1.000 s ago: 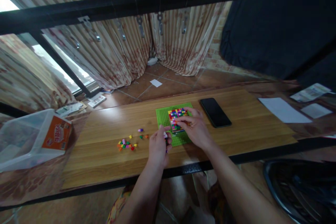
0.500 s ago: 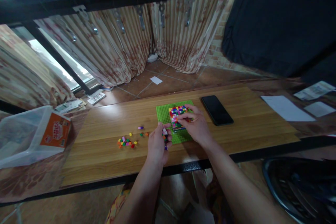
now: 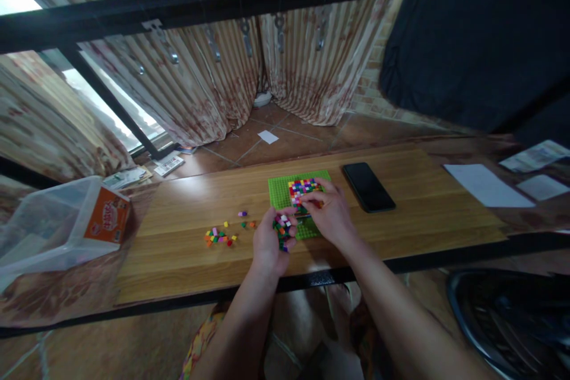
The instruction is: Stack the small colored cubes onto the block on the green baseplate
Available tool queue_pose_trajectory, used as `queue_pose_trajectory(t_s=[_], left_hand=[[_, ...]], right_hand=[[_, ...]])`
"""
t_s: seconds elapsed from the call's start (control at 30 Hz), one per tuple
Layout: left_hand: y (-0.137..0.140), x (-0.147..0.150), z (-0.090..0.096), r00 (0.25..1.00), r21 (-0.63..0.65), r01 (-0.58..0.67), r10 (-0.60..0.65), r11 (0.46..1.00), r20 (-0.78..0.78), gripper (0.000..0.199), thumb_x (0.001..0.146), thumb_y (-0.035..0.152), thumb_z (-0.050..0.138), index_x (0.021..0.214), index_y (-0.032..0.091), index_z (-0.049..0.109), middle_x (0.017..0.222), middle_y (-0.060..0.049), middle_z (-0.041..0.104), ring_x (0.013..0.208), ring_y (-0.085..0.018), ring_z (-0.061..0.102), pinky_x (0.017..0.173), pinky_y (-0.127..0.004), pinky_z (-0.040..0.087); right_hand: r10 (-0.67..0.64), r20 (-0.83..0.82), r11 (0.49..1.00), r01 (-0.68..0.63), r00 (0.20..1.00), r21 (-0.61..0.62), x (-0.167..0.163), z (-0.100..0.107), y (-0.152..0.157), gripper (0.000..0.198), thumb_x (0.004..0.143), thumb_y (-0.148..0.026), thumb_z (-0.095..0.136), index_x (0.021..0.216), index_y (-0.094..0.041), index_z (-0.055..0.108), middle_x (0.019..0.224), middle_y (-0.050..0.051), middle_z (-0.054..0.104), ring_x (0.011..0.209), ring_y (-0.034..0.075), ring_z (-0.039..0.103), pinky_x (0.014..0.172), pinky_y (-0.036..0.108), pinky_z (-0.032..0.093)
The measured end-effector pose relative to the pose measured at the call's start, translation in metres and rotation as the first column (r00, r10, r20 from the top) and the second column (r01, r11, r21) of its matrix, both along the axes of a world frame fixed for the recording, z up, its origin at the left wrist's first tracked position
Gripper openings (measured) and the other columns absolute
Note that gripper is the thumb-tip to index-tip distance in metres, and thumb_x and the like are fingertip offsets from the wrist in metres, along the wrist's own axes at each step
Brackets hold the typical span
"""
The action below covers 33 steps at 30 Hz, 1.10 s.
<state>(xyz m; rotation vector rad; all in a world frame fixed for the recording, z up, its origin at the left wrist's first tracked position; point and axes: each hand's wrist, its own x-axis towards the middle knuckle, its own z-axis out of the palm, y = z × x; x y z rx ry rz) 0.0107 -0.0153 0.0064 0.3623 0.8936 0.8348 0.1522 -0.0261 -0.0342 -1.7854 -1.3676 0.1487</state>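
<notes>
On the wooden board lies a green baseplate (image 3: 278, 196) carrying a square block built of many small coloured bricks (image 3: 299, 187). My left hand (image 3: 268, 243) is curled, palm up, around a handful of loose toy bricks (image 3: 282, 225) just left of the block. Over the block's near right part is my right hand (image 3: 332, 214), its thumb and index finger pinched together at the coloured surface. Whatever sits between those fingertips is too small to make out. Part of the block and plate is hidden behind the right hand. Loose bricks (image 3: 218, 236) lie scattered to the left.
A black phone (image 3: 369, 186) rests right of the baseplate on the wooden board (image 3: 178, 202). A clear plastic box (image 3: 57, 219) with an orange label stands at the left. White paper (image 3: 485, 184) lies at the right. A dark metal bar (image 3: 200, 3) crosses above the table.
My left hand has opened slightly, showing more of the bricks in its palm. The right hand stays pinched at the block. The whole view has shifted a little.
</notes>
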Motion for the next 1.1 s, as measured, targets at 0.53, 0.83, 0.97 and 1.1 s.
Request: queue_pose_trajectory(t_s=[0.53,0.83,0.97,1.1], left_hand=[[-0.005,0.004,-0.008,0.994,0.064,-0.009,0.016,0.998,-0.104,0.020,0.072,0.031,0.064,0.064,0.016,0.053,0.050,0.003,0.051,0.040,-0.008,0.046,0.034,-0.017,0.020],[-0.009,0.000,-0.005,0.991,0.110,0.137,-0.135,0.984,-0.026,0.024,0.062,0.028,0.075,0.070,0.013,0.059,0.059,0.002,0.054,0.045,-0.004,0.041,0.036,-0.015,0.018],[-0.008,-0.001,-0.006,0.991,0.133,0.135,-0.132,0.982,-0.028,0.029,0.059,0.029,0.079,0.072,0.013,0.060,0.059,0.002,0.054,0.045,-0.003,0.041,0.036,-0.015,0.018],[-0.008,0.000,-0.008,0.995,0.097,0.097,-0.097,0.991,-0.003,0.032,0.055,0.027,0.082,0.071,0.012,0.059,0.059,0.003,0.053,0.045,-0.002,0.040,0.036,-0.014,0.019]], right_hand=[[0.416,-0.123,0.909,-0.418,0.901,0.011,-0.019,0.037,-0.027,0.014,0.088,-0.018,0.063,0.086,-0.023,0.075,0.095,0.003,0.068,0.095,0.018,0.060,0.087,0.036,0.045],[0.297,-0.551,0.943,-0.330,0.780,0.041,-0.011,0.026,-0.018,0.008,0.080,-0.023,0.068,0.082,-0.022,0.075,0.080,0.000,0.074,0.078,0.017,0.066,0.075,0.031,0.049],[0.298,-0.421,0.951,-0.306,0.857,0.051,-0.012,0.029,-0.020,0.009,0.083,-0.022,0.065,0.080,-0.021,0.074,0.083,0.002,0.073,0.080,0.018,0.065,0.078,0.033,0.048],[0.274,-0.091,0.961,-0.268,0.957,0.073,-0.018,0.030,-0.023,0.014,0.087,-0.019,0.060,0.080,-0.021,0.071,0.087,0.004,0.070,0.088,0.020,0.061,0.081,0.035,0.046]])
